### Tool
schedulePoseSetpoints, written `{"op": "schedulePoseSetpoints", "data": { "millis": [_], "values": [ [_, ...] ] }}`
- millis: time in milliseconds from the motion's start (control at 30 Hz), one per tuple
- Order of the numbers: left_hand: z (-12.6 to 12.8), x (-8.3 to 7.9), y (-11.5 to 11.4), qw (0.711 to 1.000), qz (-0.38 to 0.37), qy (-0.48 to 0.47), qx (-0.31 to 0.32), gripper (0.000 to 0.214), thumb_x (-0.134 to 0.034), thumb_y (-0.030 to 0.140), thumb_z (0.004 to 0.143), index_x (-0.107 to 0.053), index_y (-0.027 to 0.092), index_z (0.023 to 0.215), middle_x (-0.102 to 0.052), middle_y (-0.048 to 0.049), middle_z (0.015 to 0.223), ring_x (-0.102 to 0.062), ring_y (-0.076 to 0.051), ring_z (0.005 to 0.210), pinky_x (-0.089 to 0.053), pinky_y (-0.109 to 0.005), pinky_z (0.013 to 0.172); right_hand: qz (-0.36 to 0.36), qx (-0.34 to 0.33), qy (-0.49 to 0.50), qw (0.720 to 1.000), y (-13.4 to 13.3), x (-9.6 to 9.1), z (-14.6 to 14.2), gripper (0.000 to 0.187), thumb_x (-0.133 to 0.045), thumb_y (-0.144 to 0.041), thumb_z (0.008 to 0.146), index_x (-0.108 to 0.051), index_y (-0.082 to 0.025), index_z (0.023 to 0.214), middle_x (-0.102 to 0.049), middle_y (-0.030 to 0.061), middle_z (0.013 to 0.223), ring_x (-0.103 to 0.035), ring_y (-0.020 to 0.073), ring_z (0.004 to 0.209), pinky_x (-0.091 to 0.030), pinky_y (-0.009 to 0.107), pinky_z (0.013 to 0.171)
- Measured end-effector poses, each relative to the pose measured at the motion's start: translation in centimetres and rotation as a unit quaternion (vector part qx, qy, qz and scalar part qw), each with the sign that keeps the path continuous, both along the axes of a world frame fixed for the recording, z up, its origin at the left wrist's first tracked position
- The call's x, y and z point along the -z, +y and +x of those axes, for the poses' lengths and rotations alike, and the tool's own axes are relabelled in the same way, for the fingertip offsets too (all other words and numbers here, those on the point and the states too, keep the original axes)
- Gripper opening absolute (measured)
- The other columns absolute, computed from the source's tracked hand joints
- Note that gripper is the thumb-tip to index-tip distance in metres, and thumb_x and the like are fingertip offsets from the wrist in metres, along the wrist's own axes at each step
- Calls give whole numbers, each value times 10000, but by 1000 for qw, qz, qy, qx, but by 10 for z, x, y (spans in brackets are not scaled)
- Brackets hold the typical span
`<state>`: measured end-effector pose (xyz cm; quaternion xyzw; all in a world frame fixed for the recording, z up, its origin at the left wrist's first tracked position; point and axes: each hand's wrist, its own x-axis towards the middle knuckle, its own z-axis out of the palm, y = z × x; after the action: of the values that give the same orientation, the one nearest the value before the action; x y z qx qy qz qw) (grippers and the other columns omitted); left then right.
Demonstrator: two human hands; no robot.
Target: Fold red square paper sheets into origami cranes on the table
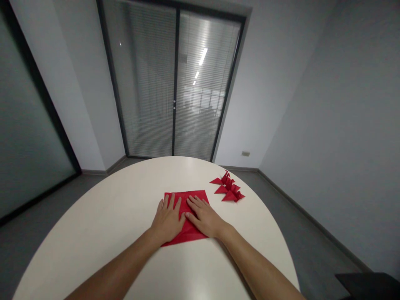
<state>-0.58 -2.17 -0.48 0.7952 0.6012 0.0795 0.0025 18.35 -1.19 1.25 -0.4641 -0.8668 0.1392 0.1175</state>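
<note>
A red sheet of paper [187,232] lies flat on the white table in front of me. My left hand [168,221] rests palm down on its left half, fingers stretched out toward the far edge. On the right half lies my right hand [204,216], also flat with the fingers extended. The two thumbs almost meet near the middle of the sheet. Both hands cover much of the paper, so its central surface is partly hidden.
Several folded red paper figures, apparently origami cranes [229,189], stand in a row near the table's right far edge. The round white table [125,208] curves away on both sides. A dark object [371,285] shows at the lower right. Behind are glass panels with blinds [150,83].
</note>
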Motion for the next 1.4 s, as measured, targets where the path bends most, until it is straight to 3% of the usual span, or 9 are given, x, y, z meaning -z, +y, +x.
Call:
{"op": "schedulePoseSetpoints", "data": {
  "millis": [300,400,533,733,867,967,1100,1267,1400],
  "values": [
    [-18,1,16,999,10,1,-51,589,-346,339,1006,-404,32,1506,-315,-241,1590,-289,-379,1490,-223,-578,1204,-12,44,-25,999,4,5,7,833,-338,-708,965,-306,-144,1578,-219,123,1652,-149,337,1538,-145,500,1252],
    [-18,0,14,998,38,-49,20,554,-393,278,978,-445,52,1481,-335,-212,1594,-307,-331,1492,-237,-518,1223,1,54,-19,998,6,6,7,814,-376,-680,968,-340,-128,1564,-245,139,1643,-168,340,1534,-158,492,1251],
    [-17,2,11,987,-19,-83,137,604,-411,413,988,-414,122,1517,-349,-146,1603,-305,-295,1497,-266,-473,1226,6,50,-21,998,6,5,7,763,-401,-632,980,-344,-145,1564,-247,137,1644,-175,331,1534,-157,502,1247],
    [-23,15,18,991,-26,-74,112,647,-360,507,1005,-383,144,1540,-311,-150,1615,-228,-320,1521,-231,-524,1223,-24,61,-56,996,7,2,14,810,-311,-703,975,-254,-185,1594,-181,130,1659,-121,344,1541,-110,576,1231],
    [-23,19,19,993,-11,-69,92,637,-371,502,1002,-395,156,1537,-319,-137,1614,-240,-334,1517,-226,-533,1219,4,98,-73,992,8,1,19,709,-333,-544,1027,-289,-98,1576,-225,167,1641,-150,345,1536,-141,562,1231],
    [-23,19,20,995,10,-74,64,613,-430,469,984,-445,156,1511,-355,-142,1598,-287,-359,1496,-244,-543,1210,36,39,-41,998,6,-2,20,626,-347,-458,1039,-351,-103,1555,-280,145,1631,-190,295,1535,-161,497,1247],
    [-28,17,27,995,43,-77,43,568,-486,426,964,-528,130,1447,-440,-166,1547,-374,-352,1457,-260,-543,1208,-13,-55,-2,998,2,-7,19,716,-392,-617,995,-365,-174,1557,-287,120,1631,-195,288,1534,-162,474,1257],
    [-33,18,33,989,45,-113,87,471,-463,340,979,-574,178,1407,-516,-124,1504,-456,-268,1415,-319,-461,1200,-56,-41,-29,997,1,-5,21,876,-410,-751,919,-267,-205,1590,-201,124,1651,-94,316,1547,-85,508,1259],
    [-35,15,27,985,7,-107,138,561,-495,503,967,-514,244,1465,-422,-116,1571,-319,-322,1489,-276,-532,1208,-65,-28,-45,996,3,-2,23,939,-454,-772,884,-210,-218,1601,-140,132,1660,-67,322,1548,-70,519,1251]
  ]
}}
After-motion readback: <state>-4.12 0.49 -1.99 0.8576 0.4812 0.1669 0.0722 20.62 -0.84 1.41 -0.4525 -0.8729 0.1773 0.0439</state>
